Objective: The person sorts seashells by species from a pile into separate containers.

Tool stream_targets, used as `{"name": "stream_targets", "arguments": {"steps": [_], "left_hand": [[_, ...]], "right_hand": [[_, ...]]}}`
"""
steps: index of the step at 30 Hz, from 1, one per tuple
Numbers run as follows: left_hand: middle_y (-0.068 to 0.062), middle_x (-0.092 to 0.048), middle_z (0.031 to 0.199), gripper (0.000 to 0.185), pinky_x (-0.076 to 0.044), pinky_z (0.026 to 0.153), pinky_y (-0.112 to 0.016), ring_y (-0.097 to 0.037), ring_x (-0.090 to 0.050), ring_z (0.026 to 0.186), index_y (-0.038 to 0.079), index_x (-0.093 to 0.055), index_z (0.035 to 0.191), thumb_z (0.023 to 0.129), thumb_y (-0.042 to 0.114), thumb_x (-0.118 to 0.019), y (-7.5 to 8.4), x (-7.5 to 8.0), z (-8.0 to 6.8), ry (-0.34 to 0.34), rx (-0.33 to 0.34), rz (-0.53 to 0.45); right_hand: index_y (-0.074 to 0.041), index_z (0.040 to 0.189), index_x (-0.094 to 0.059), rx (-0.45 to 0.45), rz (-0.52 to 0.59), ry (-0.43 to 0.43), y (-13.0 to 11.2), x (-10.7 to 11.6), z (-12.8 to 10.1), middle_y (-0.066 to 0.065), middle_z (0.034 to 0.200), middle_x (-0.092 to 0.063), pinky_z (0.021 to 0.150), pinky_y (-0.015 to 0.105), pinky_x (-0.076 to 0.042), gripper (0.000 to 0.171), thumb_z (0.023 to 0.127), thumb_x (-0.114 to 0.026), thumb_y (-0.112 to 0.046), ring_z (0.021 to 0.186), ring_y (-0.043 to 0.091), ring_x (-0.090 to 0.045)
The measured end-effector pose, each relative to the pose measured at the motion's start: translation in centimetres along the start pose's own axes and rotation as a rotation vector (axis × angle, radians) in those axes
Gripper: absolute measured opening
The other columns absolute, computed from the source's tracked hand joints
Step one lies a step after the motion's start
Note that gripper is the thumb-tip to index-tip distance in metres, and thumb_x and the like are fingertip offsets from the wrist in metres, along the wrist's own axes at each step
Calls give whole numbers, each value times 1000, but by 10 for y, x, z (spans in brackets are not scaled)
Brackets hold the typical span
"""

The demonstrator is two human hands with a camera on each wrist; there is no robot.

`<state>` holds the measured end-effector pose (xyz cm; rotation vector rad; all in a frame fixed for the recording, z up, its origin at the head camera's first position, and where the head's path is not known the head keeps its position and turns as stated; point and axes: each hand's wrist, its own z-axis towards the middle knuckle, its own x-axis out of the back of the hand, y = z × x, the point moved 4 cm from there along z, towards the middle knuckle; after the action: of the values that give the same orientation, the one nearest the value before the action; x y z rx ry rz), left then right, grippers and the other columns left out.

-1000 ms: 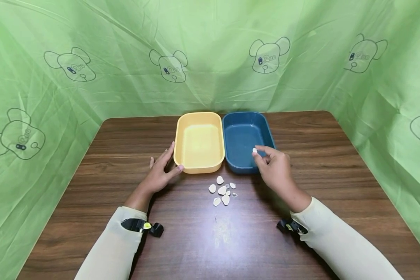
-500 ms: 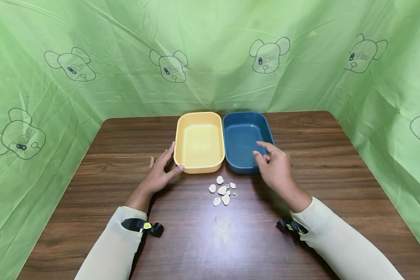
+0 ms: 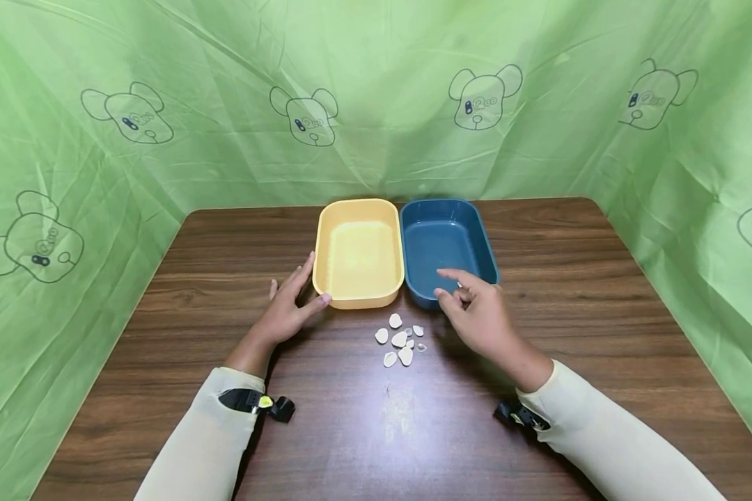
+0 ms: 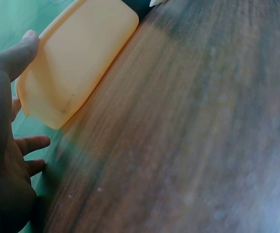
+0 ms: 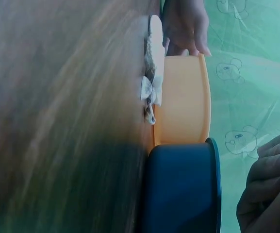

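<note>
Beside the yellow tray (image 3: 358, 303), my left hand (image 3: 282, 313) touches its left side and near corner with spread fingers and thumb. In the left wrist view the thumb (image 4: 25, 46) lies along the tray's wall. My right hand (image 3: 479, 313) hovers over the near right corner of the blue tray (image 3: 439, 236), with index finger and thumb apart and the other fingers curled loosely. Nothing shows between the index and thumb tips. Several white seashells (image 3: 400, 339) lie loosely grouped on the table in front of the trays; the right wrist view shows these shells (image 5: 154, 63) edge-on.
The two trays stand side by side near the far edge of the brown wooden table (image 3: 570, 278). A green curtain (image 3: 388, 139) with bear-head drawings surrounds the table's back and sides. Black straps with small cameras sit on both wrists.
A second ago my right thumb and index finger pinched a small white shell over the blue tray; they have parted and let it go. The hand has since moved left and nearer. The left hand stays.
</note>
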<state>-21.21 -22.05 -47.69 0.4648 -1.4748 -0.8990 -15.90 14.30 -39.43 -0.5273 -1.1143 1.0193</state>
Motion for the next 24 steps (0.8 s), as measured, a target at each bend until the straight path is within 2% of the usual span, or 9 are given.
{"name": "stream_targets", "arguments": {"steps": [4, 8, 11, 16, 22, 24], "left_hand": [[1, -25, 183, 99, 17, 123, -84, -49, -21, 168, 35, -14, 177, 101, 63, -70, -17, -3, 6, 13, -4, 21], [0, -25, 183, 98, 16, 125, -82, -47, -20, 169, 37, -12, 177, 102, 57, -71, -6, -1, 3, 0, 20, 33], [-3, -25, 183, 97, 16, 125, -81, -49, -19, 169, 37, -12, 177, 102, 60, -69, 5, 1, -1, 0, 21, 16], [-2, -26, 183, 98, 17, 124, -82, -50, -20, 168, 36, -15, 177, 100, 64, -69, -6, -1, 2, 16, -1, 3], [-4, -26, 183, 98, 18, 122, -85, -50, -21, 167, 32, -14, 177, 102, 67, -65, -8, -2, 3, 23, -20, 15], [-5, -25, 183, 99, 18, 122, -84, -51, -20, 167, 33, -13, 177, 101, 67, -66, -4, -2, 1, 15, -16, 8]], "right_hand": [[-2, 130, -77, 26, 19, -22, -2, -1, -3, -8, 51, -40, 43, 18, -27, 34, 96, -79, 1, 46, -4, -30], [-1, 129, -77, 88, 52, -70, -1, -2, -9, -10, 52, -38, 44, 17, -27, 35, 95, -80, 3, 48, -5, -29], [2, 128, -77, 144, 60, -113, 0, -3, -14, -11, 52, -38, 45, 15, -27, 34, 94, -80, 4, 50, -7, -30], [2, 123, -79, 203, 59, -169, -3, -5, -19, -11, 55, -43, 45, 15, -29, 30, 93, -81, 4, 52, -7, -33], [0, 118, -80, 182, 81, -215, -2, -7, -23, -10, 56, -46, 45, 15, -31, 26, 92, -83, 2, 53, -7, -34], [0, 117, -80, 162, 81, -251, -2, -7, -24, -11, 56, -48, 46, 15, -32, 25, 92, -83, 2, 52, -6, -36]]}}
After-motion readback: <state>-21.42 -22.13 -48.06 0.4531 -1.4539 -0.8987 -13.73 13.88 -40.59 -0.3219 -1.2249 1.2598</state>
